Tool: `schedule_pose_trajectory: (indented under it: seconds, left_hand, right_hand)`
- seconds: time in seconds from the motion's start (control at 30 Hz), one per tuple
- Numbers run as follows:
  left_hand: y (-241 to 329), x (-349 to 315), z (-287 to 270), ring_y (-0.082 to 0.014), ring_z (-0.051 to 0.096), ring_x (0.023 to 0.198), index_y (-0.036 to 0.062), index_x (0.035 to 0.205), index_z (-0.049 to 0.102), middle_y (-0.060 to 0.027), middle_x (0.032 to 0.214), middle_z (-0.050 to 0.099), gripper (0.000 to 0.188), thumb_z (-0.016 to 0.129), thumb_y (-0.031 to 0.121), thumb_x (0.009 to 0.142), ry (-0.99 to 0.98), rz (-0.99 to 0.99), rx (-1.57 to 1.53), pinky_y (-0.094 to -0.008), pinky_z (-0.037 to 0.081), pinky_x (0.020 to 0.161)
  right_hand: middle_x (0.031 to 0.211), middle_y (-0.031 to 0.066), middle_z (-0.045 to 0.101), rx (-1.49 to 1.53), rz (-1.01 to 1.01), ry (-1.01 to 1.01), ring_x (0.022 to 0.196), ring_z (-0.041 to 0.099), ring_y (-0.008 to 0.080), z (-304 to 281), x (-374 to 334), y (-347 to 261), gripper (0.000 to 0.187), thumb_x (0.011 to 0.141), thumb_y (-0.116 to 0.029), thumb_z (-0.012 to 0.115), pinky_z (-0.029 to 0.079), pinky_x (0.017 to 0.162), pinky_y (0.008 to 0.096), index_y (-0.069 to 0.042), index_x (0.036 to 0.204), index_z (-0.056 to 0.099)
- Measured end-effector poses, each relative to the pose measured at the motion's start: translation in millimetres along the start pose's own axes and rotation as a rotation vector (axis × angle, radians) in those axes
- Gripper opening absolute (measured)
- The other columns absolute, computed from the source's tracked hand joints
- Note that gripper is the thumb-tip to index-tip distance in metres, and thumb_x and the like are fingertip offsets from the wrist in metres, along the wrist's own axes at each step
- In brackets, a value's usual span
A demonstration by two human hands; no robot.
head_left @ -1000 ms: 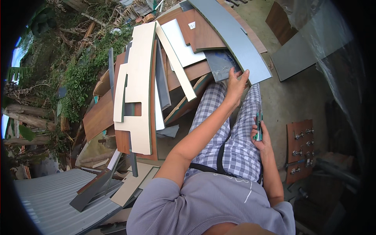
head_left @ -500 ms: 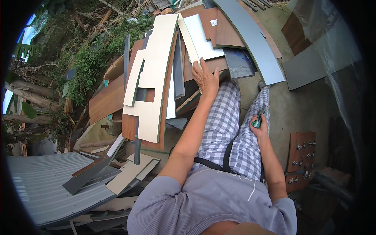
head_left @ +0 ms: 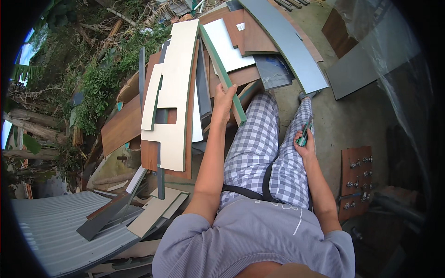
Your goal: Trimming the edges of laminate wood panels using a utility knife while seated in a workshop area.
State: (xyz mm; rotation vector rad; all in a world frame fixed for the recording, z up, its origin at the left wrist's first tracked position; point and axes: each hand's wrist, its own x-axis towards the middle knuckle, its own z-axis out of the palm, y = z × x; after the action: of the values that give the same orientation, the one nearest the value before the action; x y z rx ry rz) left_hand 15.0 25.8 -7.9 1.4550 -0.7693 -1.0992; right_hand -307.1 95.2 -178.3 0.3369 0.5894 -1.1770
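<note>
From my remote seat I see the left hand (head_left: pixel 224 103) closed around a narrow strip (head_left: pixel 219 66) toward its near end. Half a second ago that hand was spread over the strip, pale side up; now its green edge faces me, so I judge it is controlled by the grip. Its far part lies between a cream board (head_left: pixel 180 60) and a white panel (head_left: pixel 228 44). The right hand (head_left: pixel 307 147) is wrapped around a green tool (head_left: pixel 303 137).
</note>
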Motion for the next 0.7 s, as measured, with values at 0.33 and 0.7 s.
schedule_pose_trajectory:
  seconds: [0.33,0.7]
  left_hand:
    - [-14,-27,-46,-0.0095,0.049,0.063,0.0077,0.116,0.053,-0.0039,0.085,0.054,0.036,0.051,0.035,0.093,-0.17,-0.336,-0.813,-0.0228,0.045,0.056]
    - [24,-21,-35,-0.0123,0.048,0.05,0.0083,0.084,0.05,-0.0045,0.065,0.05,0.033,0.049,0.04,0.094,-0.112,-0.195,-0.642,-0.0241,0.039,0.042]
  right_hand:
    - [0.08,0.0049,0.052,-0.094,-0.032,0.011,0.068,0.05,0.0153,17,0,4,0.02,0.089,-0.031,0.057,0.046,0.063,0.0303,-0.016,0.103,0.055]
    - [0.082,0.0014,0.044,0.102,-0.135,-0.421,0.071,0.045,0.0124,79,-53,-27,0.03,0.093,-0.027,0.049,0.043,0.067,0.0279,-0.014,0.119,0.053]
